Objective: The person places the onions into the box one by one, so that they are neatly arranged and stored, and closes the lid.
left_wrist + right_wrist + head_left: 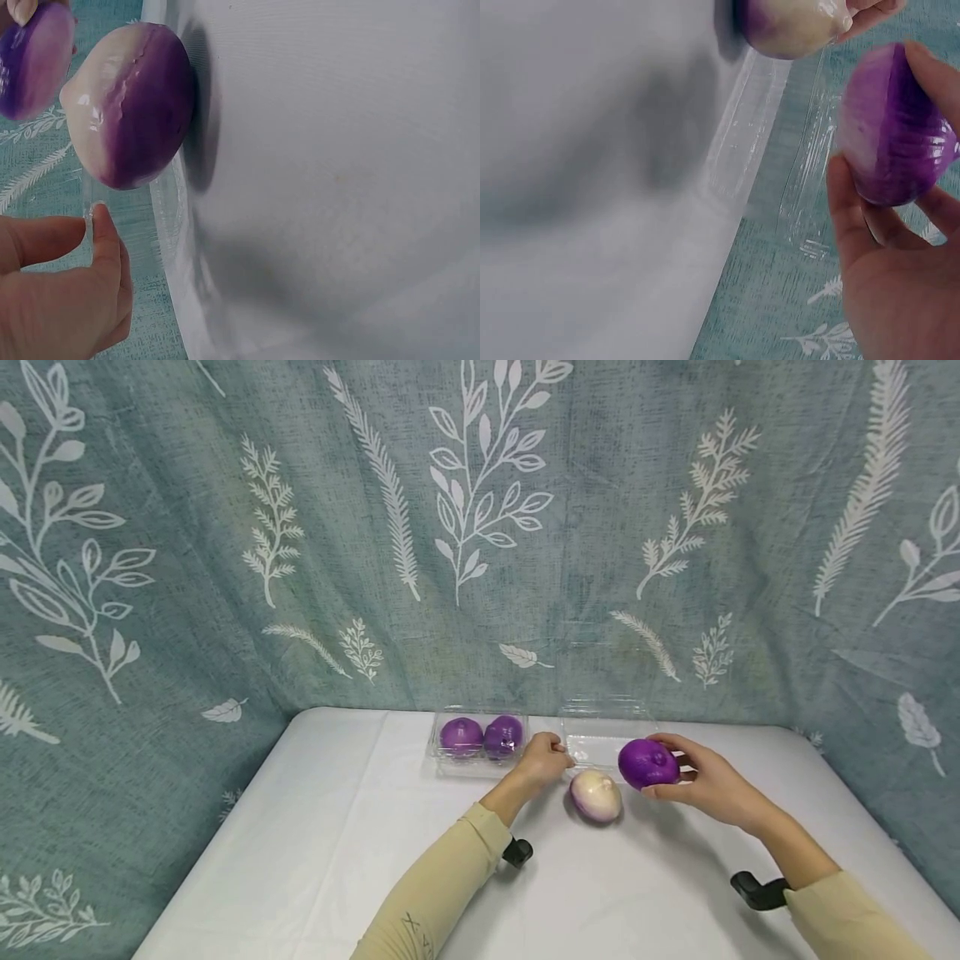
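My right hand (pixel 716 785) holds a purple onion-like vegetable (pixel 647 763) above the table, over the front right part of an open clear container (pixel 596 750). In the right wrist view, fingers and thumb of the right hand (pixel 907 292) curl round the purple vegetable (pixel 889 127). With thumb and fingertips, my left hand (pixel 542 762) pinches the clear container's edge; the left wrist view shows this hand (pixel 67 292) gripping thin clear plastic. A white and purple vegetable (pixel 596 797) lies on the table between the hands, large in the left wrist view (pixel 131 105).
Left of the left hand stands a closed clear container (pixel 442 752) with two purple vegetables (pixel 461 737) inside. A white cloth covers the table (pixel 315 860). A blue-green curtain (pixel 480 635) with white leaf patterns hangs behind it. Black straps or mounts (pixel 759 892) sit at both wrists.
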Action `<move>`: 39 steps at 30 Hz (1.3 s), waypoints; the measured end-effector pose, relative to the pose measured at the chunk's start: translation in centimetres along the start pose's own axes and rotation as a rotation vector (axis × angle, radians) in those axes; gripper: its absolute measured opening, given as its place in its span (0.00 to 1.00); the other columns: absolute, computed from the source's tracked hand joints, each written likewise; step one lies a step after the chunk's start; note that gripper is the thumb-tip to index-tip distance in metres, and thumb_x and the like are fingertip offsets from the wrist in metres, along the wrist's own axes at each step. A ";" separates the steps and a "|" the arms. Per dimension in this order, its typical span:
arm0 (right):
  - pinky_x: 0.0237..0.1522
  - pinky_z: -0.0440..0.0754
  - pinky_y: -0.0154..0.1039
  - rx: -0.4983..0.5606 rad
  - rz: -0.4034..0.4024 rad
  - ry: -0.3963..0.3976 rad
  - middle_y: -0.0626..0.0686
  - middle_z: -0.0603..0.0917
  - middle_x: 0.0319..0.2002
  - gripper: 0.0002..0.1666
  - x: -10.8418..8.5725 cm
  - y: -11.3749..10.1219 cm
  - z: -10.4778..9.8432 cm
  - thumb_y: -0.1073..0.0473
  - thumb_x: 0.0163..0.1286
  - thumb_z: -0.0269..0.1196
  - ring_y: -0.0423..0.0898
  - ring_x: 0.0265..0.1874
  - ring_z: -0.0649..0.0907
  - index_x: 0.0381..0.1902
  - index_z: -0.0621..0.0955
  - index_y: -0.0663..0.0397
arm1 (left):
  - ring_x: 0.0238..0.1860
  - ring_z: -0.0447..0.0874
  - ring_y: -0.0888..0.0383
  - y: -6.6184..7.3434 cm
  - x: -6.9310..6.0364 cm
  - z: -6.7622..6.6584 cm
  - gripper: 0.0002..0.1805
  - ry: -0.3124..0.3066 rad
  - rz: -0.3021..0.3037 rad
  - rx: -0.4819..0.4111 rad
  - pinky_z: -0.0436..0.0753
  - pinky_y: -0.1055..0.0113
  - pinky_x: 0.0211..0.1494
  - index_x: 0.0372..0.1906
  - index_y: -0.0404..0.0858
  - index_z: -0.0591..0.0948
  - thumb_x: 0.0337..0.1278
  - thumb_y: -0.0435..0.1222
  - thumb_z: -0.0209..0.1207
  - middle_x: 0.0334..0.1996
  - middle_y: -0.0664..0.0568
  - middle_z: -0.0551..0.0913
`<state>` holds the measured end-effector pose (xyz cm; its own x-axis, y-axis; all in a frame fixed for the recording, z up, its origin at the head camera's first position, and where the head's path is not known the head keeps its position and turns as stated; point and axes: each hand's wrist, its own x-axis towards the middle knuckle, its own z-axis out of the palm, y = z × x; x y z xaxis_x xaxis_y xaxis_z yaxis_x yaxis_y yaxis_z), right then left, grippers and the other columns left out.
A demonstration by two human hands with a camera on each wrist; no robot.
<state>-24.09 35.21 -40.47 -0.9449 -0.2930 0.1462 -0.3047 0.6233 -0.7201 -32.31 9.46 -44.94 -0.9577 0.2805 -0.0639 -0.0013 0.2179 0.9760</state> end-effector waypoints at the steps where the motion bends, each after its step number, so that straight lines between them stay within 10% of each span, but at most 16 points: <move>1: 0.43 0.87 0.36 -0.006 0.000 0.012 0.63 0.78 0.62 0.46 0.2 0.1 0.1 0.53 0.61 0.77 0.58 0.54 0.81 0.73 0.70 0.57 | 0.40 0.74 0.59 0.0 0.0 0.0 0.30 -0.004 0.000 -0.011 0.81 0.73 0.45 0.65 0.16 0.69 0.56 0.19 0.61 0.39 0.50 0.75; 12: 0.44 0.86 0.40 -0.076 -0.012 0.117 0.64 0.81 0.59 0.45 2.5 0.8 1.8 0.50 0.60 0.78 0.57 0.49 0.84 0.70 0.72 0.58 | 0.41 0.76 0.57 0.0 0.0 0.1 0.32 0.005 0.004 -0.006 0.84 0.71 0.48 0.66 0.16 0.69 0.55 0.20 0.62 0.41 0.47 0.78; 39: 0.53 0.87 0.56 -0.097 0.049 0.046 0.70 0.80 0.58 0.48 8.2 2.1 4.6 0.46 0.61 0.76 0.62 0.52 0.84 0.71 0.69 0.63 | 0.42 0.79 0.55 0.0 -0.1 0.0 0.30 -0.004 0.000 -0.049 0.85 0.68 0.52 0.66 0.15 0.67 0.56 0.18 0.58 0.49 0.36 0.79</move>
<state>-31.93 30.81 -43.89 -0.9628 -0.2279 0.1448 -0.2657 0.7039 -0.6588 -32.23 9.47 -44.98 -0.9567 0.2839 -0.0647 -0.0157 0.1715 0.9851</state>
